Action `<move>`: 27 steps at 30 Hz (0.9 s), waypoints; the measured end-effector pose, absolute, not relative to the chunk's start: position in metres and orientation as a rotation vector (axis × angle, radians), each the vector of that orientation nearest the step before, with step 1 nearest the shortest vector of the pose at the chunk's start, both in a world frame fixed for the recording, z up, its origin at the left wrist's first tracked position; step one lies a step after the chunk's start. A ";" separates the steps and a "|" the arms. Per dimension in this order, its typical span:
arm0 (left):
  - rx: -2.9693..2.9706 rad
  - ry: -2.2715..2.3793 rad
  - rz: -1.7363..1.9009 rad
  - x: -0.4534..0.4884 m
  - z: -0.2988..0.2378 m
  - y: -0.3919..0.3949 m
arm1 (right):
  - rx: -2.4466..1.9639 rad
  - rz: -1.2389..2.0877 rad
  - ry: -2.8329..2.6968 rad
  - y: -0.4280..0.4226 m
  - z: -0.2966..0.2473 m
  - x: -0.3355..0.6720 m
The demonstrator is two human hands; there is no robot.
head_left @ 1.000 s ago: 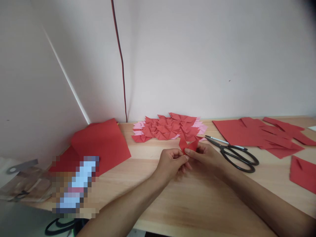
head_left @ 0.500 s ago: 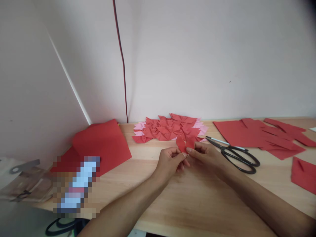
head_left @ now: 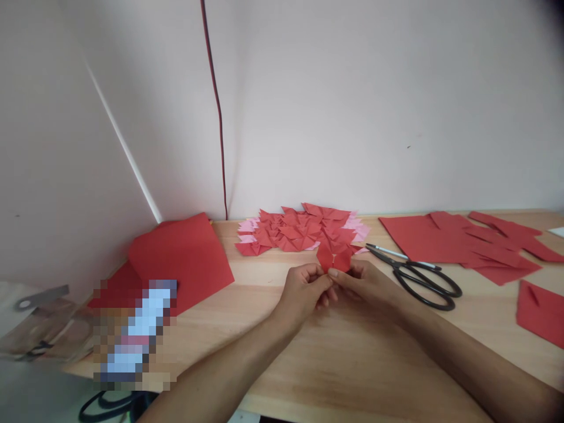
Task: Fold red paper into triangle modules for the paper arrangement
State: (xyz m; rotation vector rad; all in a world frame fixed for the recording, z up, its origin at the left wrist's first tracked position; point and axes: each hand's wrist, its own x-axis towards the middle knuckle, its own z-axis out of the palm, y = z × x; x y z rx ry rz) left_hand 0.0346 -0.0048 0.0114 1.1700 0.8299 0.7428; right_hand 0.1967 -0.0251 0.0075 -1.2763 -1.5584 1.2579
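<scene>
Both my hands meet over the middle of the wooden table (head_left: 352, 358). My left hand (head_left: 304, 291) and my right hand (head_left: 365, 282) pinch a small folded red paper piece (head_left: 335, 257) between their fingertips, holding it just above the tabletop. Behind it, against the wall, lies a pile of folded red and pink paper pieces (head_left: 302, 229).
Black scissors (head_left: 423, 279) lie to the right of my hands, with a pen (head_left: 388, 251) beside them. Cut red paper sheets (head_left: 462, 241) spread at the right, and another red piece (head_left: 540, 308) near the edge. A large red sheet (head_left: 180, 258) lies at the left. A dark cable (head_left: 218, 111) runs down the wall.
The flaps of the red piece have been pressed closer together between my fingers. Both hands stay in nearly the same place.
</scene>
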 end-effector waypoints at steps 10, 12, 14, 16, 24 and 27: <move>1.096 0.789 0.727 0.034 0.011 -0.005 | -1.157 1.251 -1.660 -0.026 0.006 0.196; 1.104 0.814 0.751 0.034 0.010 -0.004 | -1.211 1.241 -1.615 -0.025 0.004 0.195; 1.113 0.829 0.773 0.034 0.008 -0.004 | -1.220 1.233 -1.595 -0.024 0.006 0.195; 1.107 0.837 0.771 0.034 0.005 -0.002 | -1.176 1.198 -1.600 -0.024 0.009 0.195; 1.109 0.879 0.778 0.035 0.005 -0.002 | -1.166 1.148 -1.613 -0.021 0.002 0.197; 1.113 0.873 0.769 0.034 0.007 -0.001 | -1.220 1.243 -1.515 -0.020 -0.002 0.201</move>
